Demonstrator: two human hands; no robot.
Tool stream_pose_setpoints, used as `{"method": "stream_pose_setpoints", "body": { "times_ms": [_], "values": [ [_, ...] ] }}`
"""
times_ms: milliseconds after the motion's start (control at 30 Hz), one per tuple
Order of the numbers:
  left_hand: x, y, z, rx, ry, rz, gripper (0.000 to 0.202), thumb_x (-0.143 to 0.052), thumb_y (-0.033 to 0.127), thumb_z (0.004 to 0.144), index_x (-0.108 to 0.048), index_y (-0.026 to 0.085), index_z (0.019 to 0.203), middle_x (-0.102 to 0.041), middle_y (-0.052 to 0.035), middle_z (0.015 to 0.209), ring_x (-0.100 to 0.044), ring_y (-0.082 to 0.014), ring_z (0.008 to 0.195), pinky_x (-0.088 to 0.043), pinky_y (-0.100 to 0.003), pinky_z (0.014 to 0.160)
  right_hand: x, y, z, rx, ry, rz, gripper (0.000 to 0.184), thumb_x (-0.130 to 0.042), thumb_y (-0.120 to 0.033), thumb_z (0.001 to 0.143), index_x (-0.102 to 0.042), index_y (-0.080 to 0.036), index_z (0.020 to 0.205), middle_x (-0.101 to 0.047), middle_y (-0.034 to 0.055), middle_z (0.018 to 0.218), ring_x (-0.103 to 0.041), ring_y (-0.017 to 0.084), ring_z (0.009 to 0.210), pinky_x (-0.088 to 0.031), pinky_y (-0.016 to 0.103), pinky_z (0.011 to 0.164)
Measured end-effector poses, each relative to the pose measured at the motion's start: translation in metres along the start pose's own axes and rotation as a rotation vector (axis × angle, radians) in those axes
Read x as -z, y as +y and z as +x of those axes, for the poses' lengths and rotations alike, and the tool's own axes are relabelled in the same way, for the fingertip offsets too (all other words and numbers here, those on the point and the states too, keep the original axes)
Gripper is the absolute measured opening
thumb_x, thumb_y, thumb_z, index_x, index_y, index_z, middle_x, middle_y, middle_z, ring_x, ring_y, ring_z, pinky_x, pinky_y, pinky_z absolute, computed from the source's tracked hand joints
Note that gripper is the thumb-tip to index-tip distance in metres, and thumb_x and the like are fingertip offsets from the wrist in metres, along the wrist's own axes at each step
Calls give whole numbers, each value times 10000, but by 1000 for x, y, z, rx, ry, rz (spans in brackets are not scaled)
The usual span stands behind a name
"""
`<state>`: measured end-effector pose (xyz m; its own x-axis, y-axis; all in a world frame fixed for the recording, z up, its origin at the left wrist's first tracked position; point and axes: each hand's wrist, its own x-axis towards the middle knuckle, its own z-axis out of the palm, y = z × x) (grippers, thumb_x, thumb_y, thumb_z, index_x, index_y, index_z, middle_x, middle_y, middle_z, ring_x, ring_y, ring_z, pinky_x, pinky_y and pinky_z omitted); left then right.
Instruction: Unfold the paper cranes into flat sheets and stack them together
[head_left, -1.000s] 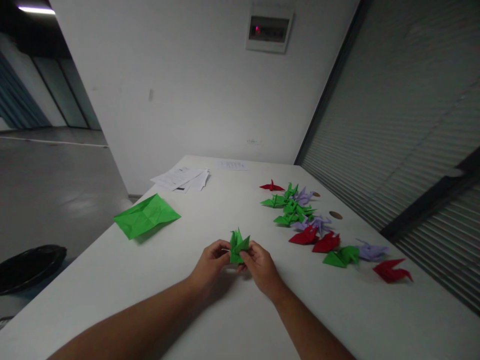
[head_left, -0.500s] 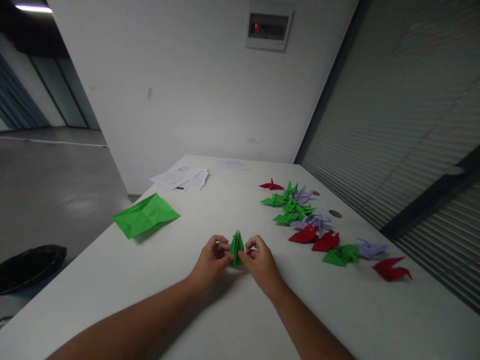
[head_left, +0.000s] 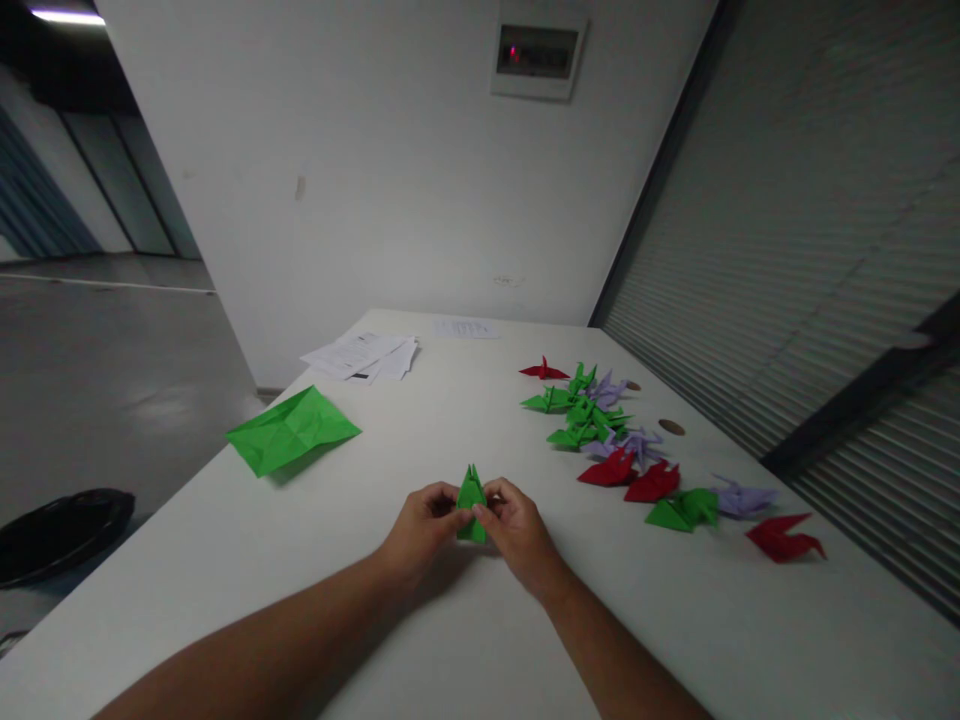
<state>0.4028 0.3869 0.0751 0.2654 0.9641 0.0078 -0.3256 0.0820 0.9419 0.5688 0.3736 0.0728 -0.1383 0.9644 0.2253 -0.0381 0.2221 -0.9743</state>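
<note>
A small piece of folded green origami paper (head_left: 471,492) stands pointed end up between my hands, low over the table. My left hand (head_left: 424,520) pinches its left side, thumb across the front. From the right, my right hand (head_left: 517,525) grips it too, its thumb pressing near the middle of the front face. The fingers behind the paper are partly hidden. Off to the left lies a creased green paper sheet (head_left: 294,432). Several finished paper cranes in green (head_left: 684,510), red (head_left: 784,538) and purple (head_left: 741,497) sit to the right of my hands.
The white table (head_left: 420,630) runs back to a wall. Printed papers (head_left: 364,355) lie at its far left. A black bin (head_left: 64,535) stands on the floor beyond the left edge. Blinds (head_left: 810,250) border the right side, near a round hole (head_left: 671,427) in the tabletop.
The folded green paper now shows a flatter, wider front face, where its narrow layered edge showed before. The right fingers have closed in behind it, and both thumbs lie over its front.
</note>
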Motion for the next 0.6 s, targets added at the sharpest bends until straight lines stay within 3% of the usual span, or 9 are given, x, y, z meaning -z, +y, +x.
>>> {"method": "stream_pose_setpoints", "body": {
  "times_ms": [167, 300, 367, 600],
  "values": [
    [0, -1, -1, 81, -40, -188, 321, -875, 410, 720, -755, 120, 789, -695, -48, 744, -606, -150, 700, -467, -275, 711, 0, -5, -1, 70, 44, -66, 241, -662, -290, 889, -533, -246, 1089, -623, 9, 943, -618, 154, 715, -487, 268, 624],
    [-3, 2, -2, 111, -53, -248, 336, -873, 432, 725, -774, 121, 802, -714, -70, 763, -631, -167, 731, -487, -291, 755, 3, -13, 0, 204, 50, -204, 64, -662, -217, 870, -610, -224, 906, -588, 14, 898, -589, 172, 802, -486, 285, 710],
    [-4, 3, -3, 106, -61, -240, 335, -869, 438, 729, -784, 124, 811, -722, -79, 773, -639, -175, 746, -493, -298, 778, 4, -16, 1, 254, 36, -227, 75, -671, -189, 857, -609, -220, 830, -577, 16, 887, -581, 182, 841, -480, 288, 738],
    [1, 3, 0, 11, -83, -29, 317, -776, 435, 821, -800, 125, 884, -720, -88, 798, -632, -200, 773, -500, -322, 781, 4, -15, 2, 263, 12, -222, 86, -670, -171, 867, -626, -225, 817, -578, 24, 916, -577, 183, 885, -484, 274, 745]
  ]
}}
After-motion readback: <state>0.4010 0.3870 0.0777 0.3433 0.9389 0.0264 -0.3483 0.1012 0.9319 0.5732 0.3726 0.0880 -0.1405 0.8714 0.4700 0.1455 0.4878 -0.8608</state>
